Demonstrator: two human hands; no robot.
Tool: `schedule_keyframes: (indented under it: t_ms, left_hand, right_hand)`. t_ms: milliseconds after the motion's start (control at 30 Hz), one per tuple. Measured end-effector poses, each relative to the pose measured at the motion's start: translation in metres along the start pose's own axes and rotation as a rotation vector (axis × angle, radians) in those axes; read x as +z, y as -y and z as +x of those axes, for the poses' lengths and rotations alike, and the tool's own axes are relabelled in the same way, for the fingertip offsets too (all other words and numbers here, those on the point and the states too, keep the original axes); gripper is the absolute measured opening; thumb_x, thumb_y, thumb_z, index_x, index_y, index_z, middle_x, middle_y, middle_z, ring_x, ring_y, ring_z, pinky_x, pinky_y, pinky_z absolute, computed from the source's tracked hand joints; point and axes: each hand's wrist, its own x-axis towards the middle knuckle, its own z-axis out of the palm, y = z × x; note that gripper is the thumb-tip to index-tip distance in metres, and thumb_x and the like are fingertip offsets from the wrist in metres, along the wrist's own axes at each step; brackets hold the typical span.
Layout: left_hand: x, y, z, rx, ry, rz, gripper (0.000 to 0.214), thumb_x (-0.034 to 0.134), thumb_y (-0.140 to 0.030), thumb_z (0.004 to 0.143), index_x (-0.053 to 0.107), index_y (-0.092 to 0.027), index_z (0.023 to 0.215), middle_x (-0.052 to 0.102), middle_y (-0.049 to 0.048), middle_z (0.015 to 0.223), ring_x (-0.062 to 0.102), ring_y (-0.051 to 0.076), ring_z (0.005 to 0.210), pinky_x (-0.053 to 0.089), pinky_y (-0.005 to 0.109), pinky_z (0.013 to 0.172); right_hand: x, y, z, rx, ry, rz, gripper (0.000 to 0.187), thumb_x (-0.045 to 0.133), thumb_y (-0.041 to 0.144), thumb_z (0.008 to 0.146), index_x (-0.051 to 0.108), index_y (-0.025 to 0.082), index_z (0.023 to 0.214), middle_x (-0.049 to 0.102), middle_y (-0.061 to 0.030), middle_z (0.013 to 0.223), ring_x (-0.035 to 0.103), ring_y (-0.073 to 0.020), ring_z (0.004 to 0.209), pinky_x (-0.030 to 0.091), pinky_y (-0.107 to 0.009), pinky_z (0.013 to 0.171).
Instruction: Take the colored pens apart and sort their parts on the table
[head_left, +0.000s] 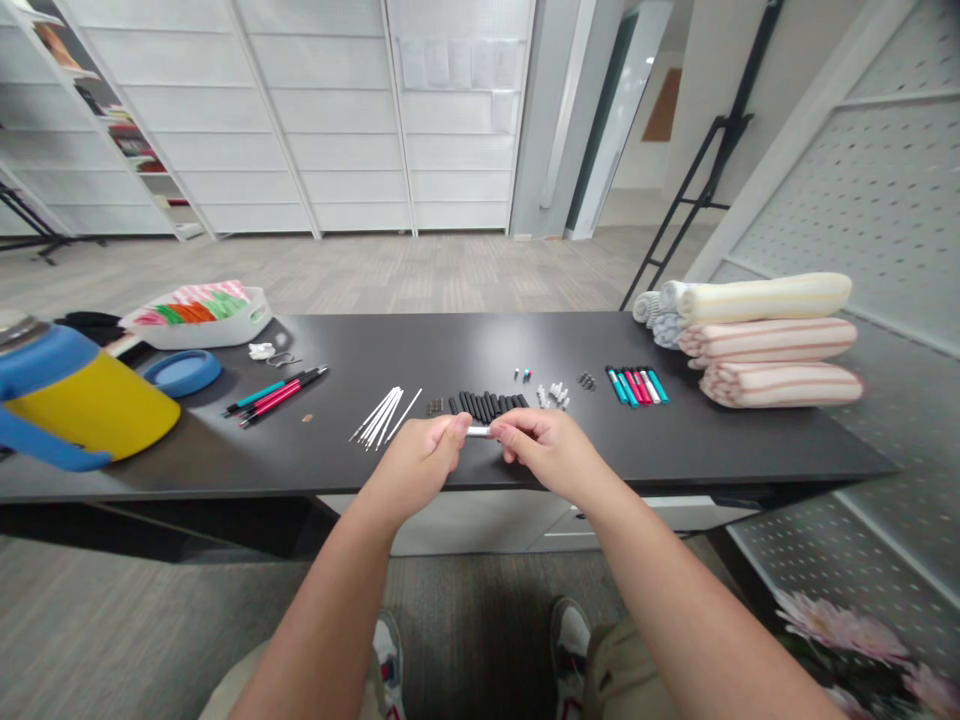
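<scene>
Between my two hands, over the front edge of the dark table, is a short white tube [478, 432] that looks like a pen barrel. My left hand [420, 458] pinches its left end, and my right hand [551, 450] closes on the other end; the fingers partly hide it. Just behind lies a row of black sleeves [484, 405], with tiny springs [435, 406] to their left. Thin white refills [381, 415] fan out near my left hand. Beyond my right hand are small white pieces [555, 396], small dark pieces [587, 381] and coloured pen barrels [637, 386].
Several pens [277, 395] lie at left, near a blue lid [182, 373] and a large yellow-and-blue jug [82, 395]. A white basket [244, 322] of colourful packets stands behind. Rolled towels [780, 340] are stacked on the right end of the table [360, 345].
</scene>
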Motion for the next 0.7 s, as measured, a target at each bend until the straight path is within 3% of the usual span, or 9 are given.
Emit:
schedule_keyframes:
  t_ms: [100,267,533,700]
  left_hand:
    - [0.0007,-0.0013,-0.0002,-0.015,0.006,-0.027,0.054,0.036,-0.059,0.106,0.041,-0.022,0.067,0.044,-0.0037,0.057,0.038,0.013,0.055,0.029,0.029,0.057]
    - [0.0009,-0.0006,0.0,-0.04,0.001,-0.057,0.054,0.037,-0.06,0.106,0.042,-0.022,0.068,0.044,-0.004,0.057,0.038,0.013,0.055,0.029,0.028,0.056]
    - [0.0014,0.0039,0.0019,-0.053,-0.013,-0.1,0.056,0.037,-0.063,0.105,0.041,-0.022,0.068,0.043,-0.0043,0.057,0.038,0.013,0.054,0.028,0.028,0.055]
    - [0.001,0.0054,0.0035,-0.088,-0.017,-0.204,0.056,0.037,-0.065,0.105,0.038,-0.023,0.068,0.041,-0.0047,0.055,0.035,0.011,0.052,0.026,0.027,0.052]
  right_hand:
    - [0.0013,0.0021,-0.0024,-0.005,-0.059,0.042,0.027,0.064,0.043,0.099,0.078,0.021,0.093,0.073,-0.0007,0.075,0.061,-0.0153,0.068,0.042,-0.026,0.062]
    - [0.0034,0.0037,-0.003,0.02,-0.105,0.088,0.024,0.071,0.045,0.094,0.081,0.024,0.098,0.078,-0.0026,0.086,0.066,-0.0181,0.076,0.047,-0.029,0.069]
    - [0.0042,-0.0007,-0.0017,0.097,-0.091,0.141,0.031,0.073,0.05,0.091,0.081,0.023,0.104,0.073,-0.0015,0.079,0.059,-0.0163,0.069,0.043,-0.028,0.063]
    - [0.0031,-0.0022,0.0,0.136,-0.058,0.359,0.038,0.082,0.047,0.082,0.079,0.019,0.109,0.069,0.0,0.076,0.056,-0.0131,0.066,0.042,-0.026,0.061]
